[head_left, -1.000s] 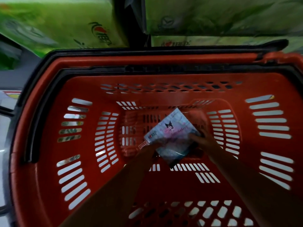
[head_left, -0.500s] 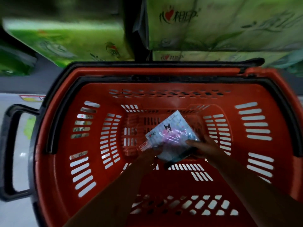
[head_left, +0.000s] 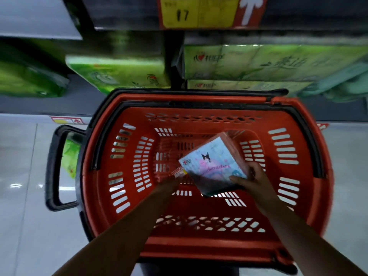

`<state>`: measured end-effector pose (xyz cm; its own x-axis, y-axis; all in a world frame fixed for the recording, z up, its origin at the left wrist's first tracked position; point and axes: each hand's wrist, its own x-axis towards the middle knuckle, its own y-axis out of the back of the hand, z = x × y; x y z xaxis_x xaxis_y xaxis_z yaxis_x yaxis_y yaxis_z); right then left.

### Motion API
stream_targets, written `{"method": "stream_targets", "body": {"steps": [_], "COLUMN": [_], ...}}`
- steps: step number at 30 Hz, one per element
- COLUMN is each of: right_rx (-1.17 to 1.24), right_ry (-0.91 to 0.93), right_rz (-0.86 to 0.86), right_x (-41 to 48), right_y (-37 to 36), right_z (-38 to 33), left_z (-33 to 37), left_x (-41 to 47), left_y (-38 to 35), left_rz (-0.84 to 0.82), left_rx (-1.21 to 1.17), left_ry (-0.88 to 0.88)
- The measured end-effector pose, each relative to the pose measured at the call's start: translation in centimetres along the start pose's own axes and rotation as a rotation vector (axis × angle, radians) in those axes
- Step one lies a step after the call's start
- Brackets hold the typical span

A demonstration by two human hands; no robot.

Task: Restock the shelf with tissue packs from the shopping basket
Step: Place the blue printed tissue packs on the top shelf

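Observation:
A pale blue and pink tissue pack (head_left: 214,166) with a black cartoon figure is tilted inside the red shopping basket (head_left: 199,248). My right hand (head_left: 251,181) grips the pack's near right corner, thumb on top. My left hand (head_left: 168,185) touches the pack's lower left edge near a small red label, its fingers partly hidden under the pack. Nothing else shows in the basket. The shelf (head_left: 127,20) lies beyond the basket's far rim.
Green tissue bundles (head_left: 119,74) and paler green ones (head_left: 258,62) fill the low shelf behind the basket. A yellow and red price tag (head_left: 199,12) hangs on the shelf edge above. The basket's black handle (head_left: 53,168) sticks out left over a glossy tiled floor (head_left: 25,216).
The view has tilted up and back, showing more shelf and floor. The pack has lifted and shifted right within the basket, with both hands still on it.

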<state>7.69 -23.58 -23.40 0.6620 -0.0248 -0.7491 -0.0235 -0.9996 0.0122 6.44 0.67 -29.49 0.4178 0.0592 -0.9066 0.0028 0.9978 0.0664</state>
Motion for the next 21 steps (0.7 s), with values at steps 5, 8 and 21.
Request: {"method": "stream_targets", "body": {"steps": [5, 8, 21], "right_rx": [0.043, 0.088, 0.463], "right_ry": [0.054, 0.064, 0.022], "right_rz": [0.05, 0.108, 0.155], "right_x": [-5.0, -8.3, -21.0], "right_y": [-1.0, -1.5, -3.6], "right_z": [-1.5, -3.7, -16.9], "left_z": [2.5, 3.5, 13.7], "left_x": [-7.0, -11.6, -28.3], "left_y": [0.8, 1.3, 3.4], "left_rz": [-0.153, -0.255, -0.252], "left_rx": [-0.084, -0.159, -0.425], "left_ry": [-0.049, -0.083, -0.289]}}
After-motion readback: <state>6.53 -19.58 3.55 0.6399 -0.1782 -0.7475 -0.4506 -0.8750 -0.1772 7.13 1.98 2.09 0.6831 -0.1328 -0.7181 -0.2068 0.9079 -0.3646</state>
